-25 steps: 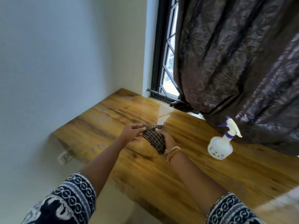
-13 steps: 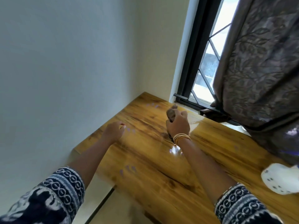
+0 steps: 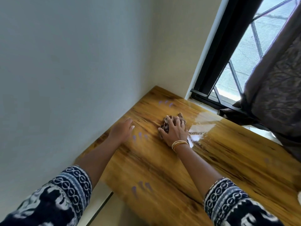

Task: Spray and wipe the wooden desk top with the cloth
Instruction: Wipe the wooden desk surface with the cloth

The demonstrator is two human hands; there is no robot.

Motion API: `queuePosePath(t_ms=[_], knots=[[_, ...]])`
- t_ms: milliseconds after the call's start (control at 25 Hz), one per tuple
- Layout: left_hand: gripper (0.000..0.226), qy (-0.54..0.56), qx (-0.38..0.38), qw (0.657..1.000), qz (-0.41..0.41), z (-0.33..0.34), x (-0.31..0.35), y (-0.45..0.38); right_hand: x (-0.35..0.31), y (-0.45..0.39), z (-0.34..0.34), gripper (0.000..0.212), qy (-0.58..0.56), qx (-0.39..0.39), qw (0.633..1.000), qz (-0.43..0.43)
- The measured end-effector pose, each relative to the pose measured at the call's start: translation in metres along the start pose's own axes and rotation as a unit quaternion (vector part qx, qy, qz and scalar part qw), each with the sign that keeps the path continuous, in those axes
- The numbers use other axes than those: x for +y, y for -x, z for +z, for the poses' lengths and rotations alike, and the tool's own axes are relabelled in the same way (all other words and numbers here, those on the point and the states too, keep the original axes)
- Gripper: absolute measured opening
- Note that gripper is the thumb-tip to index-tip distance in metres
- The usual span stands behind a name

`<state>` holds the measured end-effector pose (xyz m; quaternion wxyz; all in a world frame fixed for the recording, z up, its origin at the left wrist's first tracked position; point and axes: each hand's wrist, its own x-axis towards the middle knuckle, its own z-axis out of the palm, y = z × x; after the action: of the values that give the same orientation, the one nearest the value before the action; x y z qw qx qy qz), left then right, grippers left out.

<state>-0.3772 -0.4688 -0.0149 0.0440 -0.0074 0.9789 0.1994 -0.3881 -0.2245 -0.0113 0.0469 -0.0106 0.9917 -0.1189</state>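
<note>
Desk top (image 3: 228, 168): wooden, filling lower centre and right of frame, glare patch near the window (image 3: 244, 54) at upper right. Left hand (image 3: 121, 132): centre-left, fingers straight and together, flat on the wood, likely bracing. Right hand (image 3: 175, 130): just beyond, fingers spread, pressing the bunched cloth (image 3: 167, 123) down to wipe.

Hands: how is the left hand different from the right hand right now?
The right hand presses down on the bunched cloth, while the left hand rests on bare wood of the desk top and holds nothing. The right hand's wrist wears thin gold bangles; the left hand's wrist is bare. The right hand is nearer the window; the left hand is nearer the wall. Both lie flat, fingers spread, on the same desk.
</note>
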Motion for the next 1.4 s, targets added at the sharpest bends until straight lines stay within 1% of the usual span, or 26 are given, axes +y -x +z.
queuePosePath(t_ms=[80,160,240,320,440,480,520,600,680,720,760,800,840,880,920,960,1000,1040,1080,1120,1200,1240,1280,1320,1360,1400], knots=[[0.045,-0.013,0.001,1.000,0.024,0.004,0.000,-0.012,0.001,-0.005,0.013,0.071,0.048,-0.003,0.999,0.006],[0.044,-0.008,0.004,0.998,0.054,0.007,0.002,-0.025,0.004,-0.006,0.021,0.069,0.085,0.030,0.996,-0.017],[0.044,-0.005,0.009,0.997,0.074,0.010,0.008,-0.040,0.014,-0.011,0.025,0.065,0.089,0.061,0.992,-0.069],[0.049,-0.011,0.011,0.996,0.088,0.013,0.016,-0.057,0.029,-0.026,0.024,0.061,0.089,0.062,0.987,-0.117],[0.058,-0.042,0.001,0.994,0.103,0.017,0.020,-0.079,0.053,-0.059,0.013,0.061,0.080,0.047,0.986,-0.135],[0.059,-0.050,-0.001,0.993,0.107,0.018,0.018,-0.086,0.061,-0.071,0.009,0.062,0.075,0.052,0.989,-0.118],[0.061,-0.057,-0.001,0.992,0.113,0.020,0.015,-0.090,0.068,-0.082,0.006,0.061,0.070,0.063,0.992,-0.083],[0.064,-0.075,0.014,0.989,0.128,0.026,0.009,-0.094,0.074,-0.102,0.003,0.059,0.068,0.099,0.992,0.037],[0.065,-0.075,0.030,0.988,0.135,0.029,0.005,-0.098,0.061,-0.121,0.006,0.059,0.047,0.123,0.973,0.189],[0.064,-0.070,0.036,0.988,0.135,0.031,0.003,-0.099,0.046,-0.130,0.007,0.060,0.037,0.123,0.960,0.249],[0.062,-0.067,0.041,0.988,0.134,0.032,0.003,-0.100,0.028,-0.137,0.009,0.060,0.026,0.116,0.954,0.274],[0.062,-0.064,0.045,0.988,0.134,0.034,0.002,-0.101,0.008,-0.144,0.013,0.060,0.013,0.107,0.962,0.253],[0.061,-0.063,0.050,0.987,0.137,0.035,0.001,-0.102,-0.013,-0.150,0.017,0.059,0.002,0.099,0.976,0.192],[0.062,-0.061,0.054,0.987,0.139,0.036,0.000,-0.104,-0.033,-0.154,0.025,0.058,0.004,0.094,0.990,0.103],[0.063,-0.061,0.058,0.987,0.139,0.036,-0.001,-0.105,-0.050,-0.154,0.032,0.056,0.018,0.085,0.996,0.001],[0.064,-0.061,0.059,0.987,0.140,0.036,-0.001,-0.105,-0.060,-0.155,0.034,0.054,0.032,0.072,0.992,-0.095],[0.065,-0.060,0.058,0.987,0.140,0.036,-0.001,-0.105,-0.058,-0.161,0.032,0.051,0.040,0.057,0.983,-0.172],[0.066,-0.058,0.057,0.987,0.140,0.036,0.000,-0.105,-0.049,-0.172,0.027,0.049,0.043,0.049,0.973,-0.220],[0.065,-0.056,0.058,0.987,0.139,0.036,0.000,-0.105,-0.034,-0.184,0.021,0.047,0.040,0.043,0.972,-0.229],[0.065,-0.053,0.057,0.987,0.137,0.036,0.000,-0.104,-0.018,-0.197,0.012,0.047,0.034,0.042,0.978,-0.204],[0.064,-0.047,0.053,0.989,0.131,0.037,-0.001,-0.103,0.009,-0.215,-0.002,0.049,0.033,0.053,0.992,-0.111],[0.064,-0.048,0.051,0.989,0.129,0.037,-0.001,-0.102,0.013,-0.217,-0.002,0.050,0.042,0.062,0.994,-0.076],[0.064,-0.049,0.050,0.989,0.129,0.037,-0.001,-0.103,0.007,-0.217,0.004,0.050,0.043,0.072,0.994,-0.063],[0.064,-0.050,0.051,0.989,0.130,0.037,-0.001,-0.103,-0.005,-0.212,0.011,0.050,0.037,0.080,0.993,-0.079],[0.064,-0.052,0.052,0.989,0.131,0.037,-0.001,-0.105,-0.021,-0.204,0.016,0.050,0.026,0.083,0.988,-0.129],[0.064,-0.055,0.053,0.988,0.132,0.037,-0.001,-0.105,-0.033,-0.196,0.021,0.051,0.021,0.066,0.976,-0.206]])
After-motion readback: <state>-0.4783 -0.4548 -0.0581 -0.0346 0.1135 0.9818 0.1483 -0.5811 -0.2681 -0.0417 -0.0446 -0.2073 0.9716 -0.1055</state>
